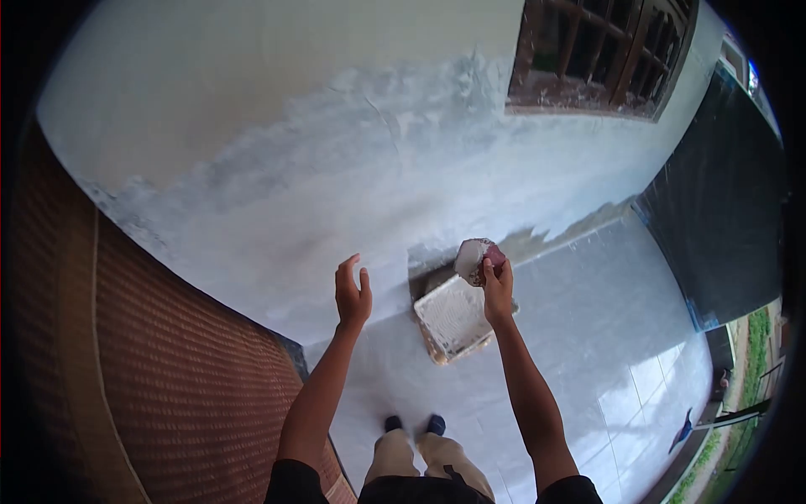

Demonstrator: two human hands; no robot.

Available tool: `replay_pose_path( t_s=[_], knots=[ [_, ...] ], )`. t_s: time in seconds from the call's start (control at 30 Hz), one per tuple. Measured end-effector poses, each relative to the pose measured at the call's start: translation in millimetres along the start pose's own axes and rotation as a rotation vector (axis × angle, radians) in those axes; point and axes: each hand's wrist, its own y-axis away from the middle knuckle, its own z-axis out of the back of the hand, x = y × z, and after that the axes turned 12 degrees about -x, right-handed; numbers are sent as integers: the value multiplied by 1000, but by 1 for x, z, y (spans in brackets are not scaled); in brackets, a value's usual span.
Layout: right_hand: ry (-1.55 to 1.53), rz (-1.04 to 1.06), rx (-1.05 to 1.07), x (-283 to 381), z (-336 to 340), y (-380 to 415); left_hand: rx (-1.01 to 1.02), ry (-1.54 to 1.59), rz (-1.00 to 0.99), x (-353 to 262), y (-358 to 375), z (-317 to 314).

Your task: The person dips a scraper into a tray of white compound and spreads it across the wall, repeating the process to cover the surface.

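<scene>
My right hand (499,287) grips a roundish piece (473,259) smeared with white, with a reddish patch on its right side; its exact kind I cannot make out. Just below that hand is a shallow rectangular tray (450,317) with ridged white material inside, by the foot of the wall. Raised in front of the wall (361,193), my left hand (353,292) holds nothing and its thumb stands apart from the fingers. The lower wall is covered in uneven whitish-grey patches, while the upper part is smoother and cream-coloured.
A brown woven panel (176,336) stands along the left. At upper right is a brown-framed window (600,55). A dark sheet (722,193) hangs at the right. My feet stand on pale floor tiles (554,353); greenery shows beyond the floor's right edge.
</scene>
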Motion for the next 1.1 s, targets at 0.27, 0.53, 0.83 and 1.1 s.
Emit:
replay_pose_path(
  t_s=[0.27,0.53,0.83,1.1],
  knots=[
    [355,-75,-79,-76,111,-3,204,59,235,26,111,-69],
    [743,-127,-94,-134,143,18,277,54,411,62,216,-91],
    [926,109,255,-255,173,3,281,83,773,86,338,-141],
    [858,233,639,-310,177,-22,314,98,953,107,416,-190]
  ],
)
